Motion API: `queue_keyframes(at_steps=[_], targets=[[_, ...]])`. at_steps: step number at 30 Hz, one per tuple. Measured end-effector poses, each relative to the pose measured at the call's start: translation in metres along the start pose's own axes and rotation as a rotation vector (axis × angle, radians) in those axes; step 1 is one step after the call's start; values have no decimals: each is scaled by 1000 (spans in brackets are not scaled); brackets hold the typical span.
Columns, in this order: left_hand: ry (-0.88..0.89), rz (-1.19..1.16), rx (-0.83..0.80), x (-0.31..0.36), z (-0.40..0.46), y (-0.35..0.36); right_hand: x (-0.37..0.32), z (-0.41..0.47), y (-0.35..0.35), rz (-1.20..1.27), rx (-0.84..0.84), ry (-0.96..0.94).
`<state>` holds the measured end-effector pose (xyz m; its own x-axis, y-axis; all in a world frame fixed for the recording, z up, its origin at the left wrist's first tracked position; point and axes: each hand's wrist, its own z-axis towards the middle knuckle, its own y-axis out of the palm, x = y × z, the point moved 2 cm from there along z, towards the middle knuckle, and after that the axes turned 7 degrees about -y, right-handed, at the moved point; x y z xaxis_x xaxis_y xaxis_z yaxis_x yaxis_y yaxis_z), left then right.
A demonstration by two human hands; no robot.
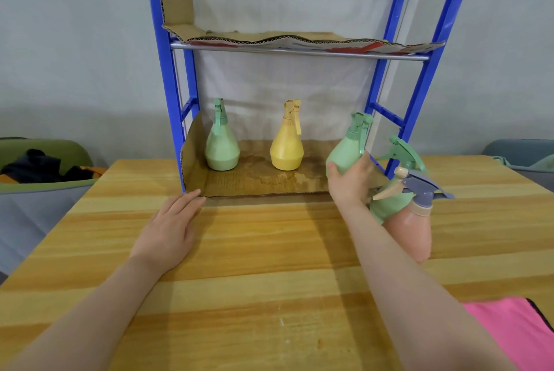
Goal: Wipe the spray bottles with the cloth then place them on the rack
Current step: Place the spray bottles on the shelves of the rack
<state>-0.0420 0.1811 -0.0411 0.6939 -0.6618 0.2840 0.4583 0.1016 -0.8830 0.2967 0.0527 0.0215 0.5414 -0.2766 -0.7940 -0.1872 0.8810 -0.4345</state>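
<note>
My right hand grips a green spray bottle by its body, holding it tilted at the right end of the blue rack's bottom shelf. On that cardboard-lined shelf stand a green bottle at the left and a yellow bottle in the middle. My left hand rests flat on the wooden table, fingertips at the shelf's front left corner. Right of my right arm stand another green bottle and a pink bottle with a blue-grey trigger head. The pink cloth lies at the table's right front edge.
The bottom shelf's cardboard shows wet stains between the yellow bottle and my right hand. A second cardboard-lined shelf sits above. Chairs with dark clothing stand left and a grey one right of the table.
</note>
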Motion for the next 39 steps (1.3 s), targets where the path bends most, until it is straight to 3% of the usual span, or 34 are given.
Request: queue_keyframes(at_steps=[9, 17, 39], targets=[[-26, -15, 1, 5, 0, -3, 12, 44, 20, 82, -41, -34], [-28, -15, -6, 5, 0, -4, 21, 66, 28, 10, 43, -48], [0, -18, 31, 5, 3, -5, 19, 36, 13, -154, -46, 0]])
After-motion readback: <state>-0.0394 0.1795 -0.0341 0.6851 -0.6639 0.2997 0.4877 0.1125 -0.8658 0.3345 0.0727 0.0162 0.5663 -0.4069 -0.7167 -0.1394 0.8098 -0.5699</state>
